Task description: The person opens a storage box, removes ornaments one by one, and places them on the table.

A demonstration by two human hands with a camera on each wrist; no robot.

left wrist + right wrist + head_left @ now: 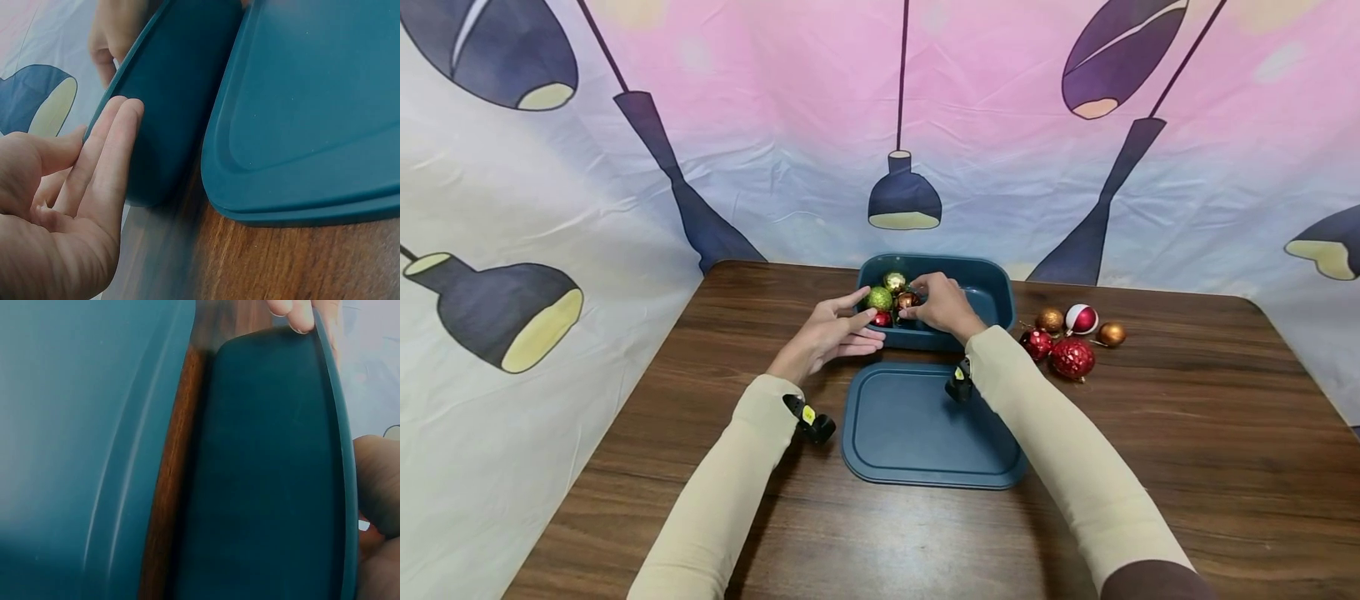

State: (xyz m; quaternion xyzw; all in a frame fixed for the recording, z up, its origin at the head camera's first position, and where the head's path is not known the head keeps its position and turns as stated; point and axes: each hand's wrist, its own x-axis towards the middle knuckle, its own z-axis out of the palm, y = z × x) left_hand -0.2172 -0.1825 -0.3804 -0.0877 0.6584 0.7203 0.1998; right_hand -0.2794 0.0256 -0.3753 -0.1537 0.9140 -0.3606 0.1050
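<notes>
A deep teal box (996, 292) stands at the back of the table with Christmas baubles in its left end: a gold one (894, 281), a green glittery one (878, 298) and a red one (882, 318). My right hand (946, 305) reaches over the front rim and pinches a copper bauble (907, 301) between thumb and fingers, beside the others. At the box's front left corner, my left hand (829, 337) has its fingers extended. In the left wrist view two straight fingers (112, 150) lie along the outer wall. The wall hides the baubles from both wrist views.
The teal lid (925, 425) lies flat on the table just in front of the box. To the right sit several loose baubles, among them a large red one (1072, 357), a red-and-white one (1082, 318) and an orange one (1112, 334). A printed cloth (820, 192) hangs behind.
</notes>
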